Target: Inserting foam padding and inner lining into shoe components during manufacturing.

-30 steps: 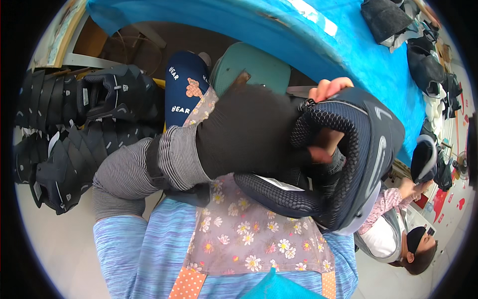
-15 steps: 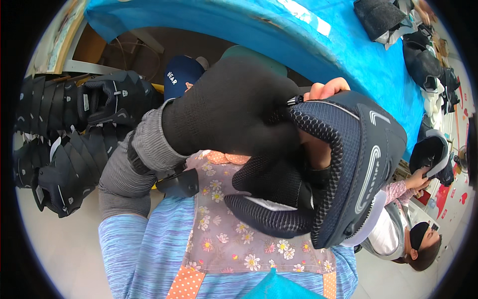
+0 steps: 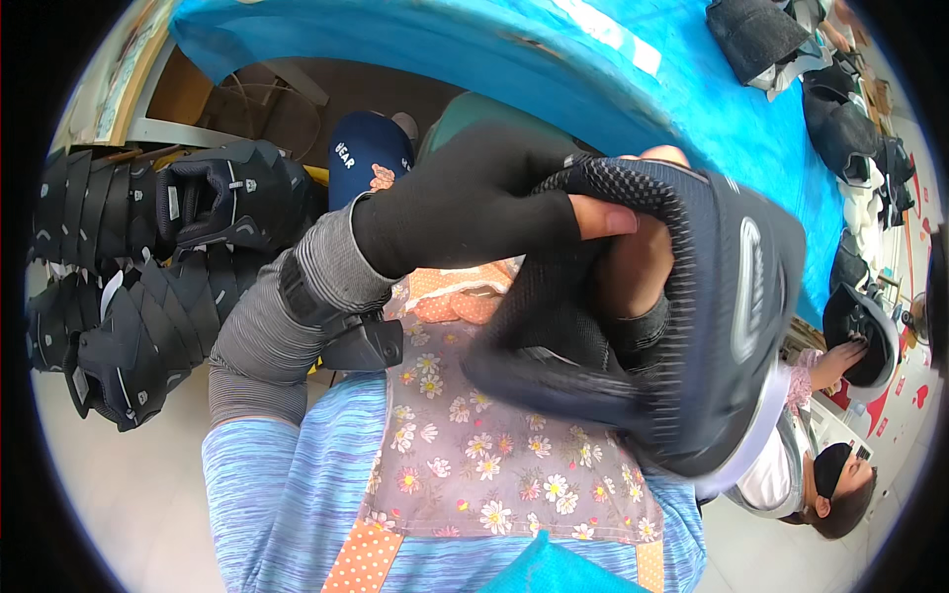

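Note:
I hold a dark navy-black shoe upper (image 3: 727,257) before my apron, tilted, its mesh-lined collar opening facing left. A white strip edges its lower right side. My left hand (image 3: 494,198), in a black glove with a bare thumb tip, is closed on the collar's upper edge; its other fingertips are hidden behind the upper. Through the opening shows my right hand (image 3: 638,267), bare-skinned with a dark cuff below it. Its fingertips come up over the top edge, gripping the upper from inside. The lower part of the upper is smeared by motion.
Stacked black shoe uppers (image 3: 148,287) stand at my left. A blue-covered table (image 3: 474,49) curves across the far side, with more dark uppers (image 3: 761,44) at its right end. At right a masked person (image 3: 830,484) handles another upper (image 3: 860,341).
My left hand has shifted from over the collar to its upper edge, its thumb now showing. The upper has turned slightly. The person at right has moved the other upper.

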